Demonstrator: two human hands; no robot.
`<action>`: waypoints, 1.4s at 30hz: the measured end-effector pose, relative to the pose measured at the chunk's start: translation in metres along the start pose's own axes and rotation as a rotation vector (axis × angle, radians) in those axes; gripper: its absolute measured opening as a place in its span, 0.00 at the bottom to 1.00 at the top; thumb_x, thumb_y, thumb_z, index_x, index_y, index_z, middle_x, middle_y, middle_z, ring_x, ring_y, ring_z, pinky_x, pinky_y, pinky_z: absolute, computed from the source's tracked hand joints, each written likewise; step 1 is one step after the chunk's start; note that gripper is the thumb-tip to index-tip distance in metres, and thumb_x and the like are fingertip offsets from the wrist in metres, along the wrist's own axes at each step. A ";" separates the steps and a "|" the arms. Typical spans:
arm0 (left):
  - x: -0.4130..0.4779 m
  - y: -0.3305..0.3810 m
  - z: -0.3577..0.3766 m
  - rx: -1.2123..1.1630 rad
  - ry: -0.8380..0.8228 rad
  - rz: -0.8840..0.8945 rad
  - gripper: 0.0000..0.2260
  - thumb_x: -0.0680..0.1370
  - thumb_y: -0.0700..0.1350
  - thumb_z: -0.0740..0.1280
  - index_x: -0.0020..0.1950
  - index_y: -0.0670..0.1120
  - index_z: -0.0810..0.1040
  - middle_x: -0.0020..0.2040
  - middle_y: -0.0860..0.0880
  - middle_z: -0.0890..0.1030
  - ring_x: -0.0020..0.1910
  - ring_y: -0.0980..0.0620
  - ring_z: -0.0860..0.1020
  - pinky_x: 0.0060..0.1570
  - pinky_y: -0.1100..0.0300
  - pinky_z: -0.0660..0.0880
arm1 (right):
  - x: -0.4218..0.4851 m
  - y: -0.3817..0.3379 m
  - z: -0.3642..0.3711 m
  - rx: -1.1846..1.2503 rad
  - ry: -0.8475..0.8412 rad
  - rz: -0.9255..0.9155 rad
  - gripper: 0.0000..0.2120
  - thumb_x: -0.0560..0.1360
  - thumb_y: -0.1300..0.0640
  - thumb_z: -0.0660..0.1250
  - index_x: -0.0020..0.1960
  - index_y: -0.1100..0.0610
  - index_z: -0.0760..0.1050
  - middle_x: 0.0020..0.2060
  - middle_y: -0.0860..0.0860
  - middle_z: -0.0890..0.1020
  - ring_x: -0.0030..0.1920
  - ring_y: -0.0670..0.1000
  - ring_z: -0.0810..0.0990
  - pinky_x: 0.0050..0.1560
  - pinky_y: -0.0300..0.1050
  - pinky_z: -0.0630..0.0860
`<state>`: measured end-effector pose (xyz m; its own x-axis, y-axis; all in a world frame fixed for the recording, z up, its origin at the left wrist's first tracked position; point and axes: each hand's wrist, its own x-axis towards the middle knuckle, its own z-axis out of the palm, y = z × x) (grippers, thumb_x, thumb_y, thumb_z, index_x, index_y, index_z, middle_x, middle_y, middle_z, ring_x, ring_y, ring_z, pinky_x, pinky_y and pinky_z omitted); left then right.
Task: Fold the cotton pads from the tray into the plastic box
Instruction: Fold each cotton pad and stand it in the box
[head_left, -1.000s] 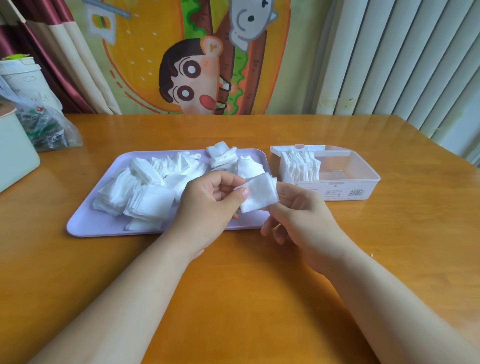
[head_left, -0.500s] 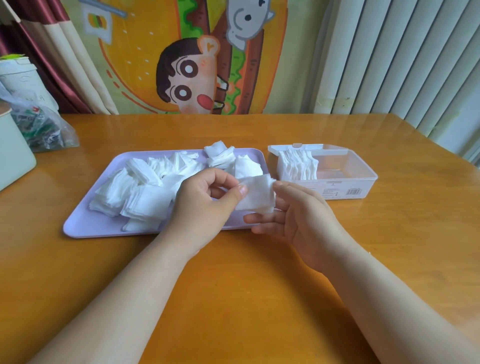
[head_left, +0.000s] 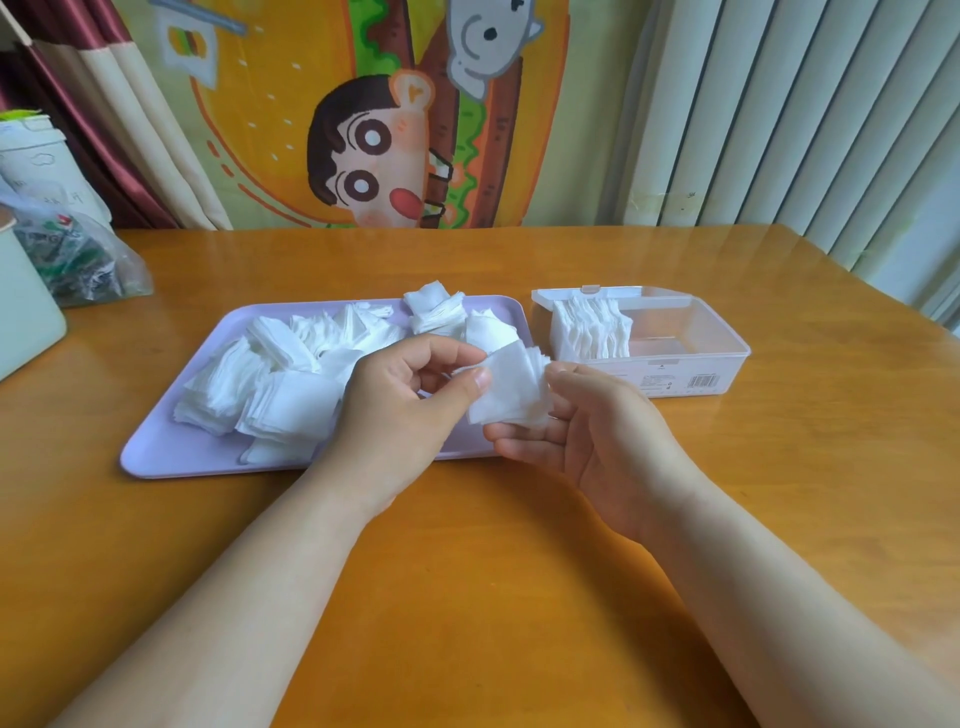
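One cotton pad (head_left: 511, 387) pinched in left hand (head_left: 400, 410), resting on relaxed fingers of right hand (head_left: 597, 431), above tray (head_left: 171, 457). Folded pads (head_left: 592, 332) upright in plastic box (head_left: 717, 338).

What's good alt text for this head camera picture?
Two bare hands hold a white cotton pad over a wooden table: the left hand pinches its edge, the right hand supports it from below. Behind, a lilac tray holds a loose pile of pads; right of it, an open plastic box holds a row of pads.
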<state>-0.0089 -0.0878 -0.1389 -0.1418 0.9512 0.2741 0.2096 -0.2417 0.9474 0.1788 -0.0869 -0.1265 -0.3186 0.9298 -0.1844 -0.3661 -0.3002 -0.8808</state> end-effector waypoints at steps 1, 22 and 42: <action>0.000 0.001 0.000 -0.008 0.001 0.000 0.06 0.73 0.51 0.77 0.49 0.59 0.87 0.47 0.48 0.87 0.50 0.42 0.82 0.57 0.41 0.80 | 0.000 0.000 0.000 0.000 0.002 -0.001 0.14 0.86 0.60 0.59 0.66 0.67 0.77 0.54 0.67 0.86 0.51 0.67 0.88 0.51 0.54 0.87; -0.003 0.002 0.001 -0.024 0.017 -0.072 0.07 0.74 0.43 0.80 0.48 0.48 0.84 0.42 0.49 0.84 0.40 0.56 0.80 0.43 0.64 0.77 | 0.001 0.007 -0.003 -0.127 -0.004 -0.073 0.13 0.82 0.62 0.69 0.66 0.65 0.78 0.57 0.66 0.86 0.50 0.65 0.88 0.49 0.50 0.86; -0.011 0.013 0.003 0.237 -0.003 0.218 0.07 0.74 0.39 0.79 0.46 0.47 0.82 0.38 0.61 0.79 0.28 0.64 0.72 0.33 0.72 0.66 | 0.000 0.008 -0.003 -0.111 0.009 -0.114 0.13 0.83 0.63 0.68 0.66 0.67 0.76 0.54 0.65 0.86 0.50 0.65 0.87 0.50 0.49 0.86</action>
<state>-0.0016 -0.1010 -0.1299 -0.0661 0.8827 0.4653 0.4543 -0.3886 0.8016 0.1782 -0.0883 -0.1344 -0.2724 0.9585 -0.0838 -0.3004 -0.1675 -0.9390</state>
